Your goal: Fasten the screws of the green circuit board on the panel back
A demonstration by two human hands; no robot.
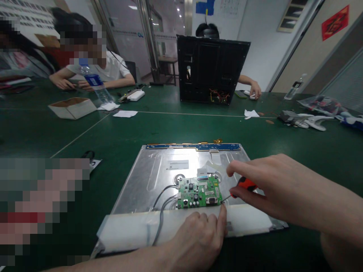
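A flat metal display panel (141,189) lies face down on the green table, with a green circuit board (198,194) on its middle. My right hand (266,185) grips a red-and-black screwdriver (246,184). The screwdriver's thin shaft slants down to the board's lower right corner. At that same corner rests the index fingertip of my left hand (201,232), its other fingers curled and its thumb hidden. Whether the left hand pinches anything small cannot be seen. Grey cables (161,215) run from the board's left side across a white sheet (127,232) along the panel's near edge.
Across the table stands a black monitor casing (212,68), with a person behind it. Another person (93,71) sits at the far left, near a water bottle (98,83) and an open box (73,108). Tools and plastic bags (326,105) lie at the right.
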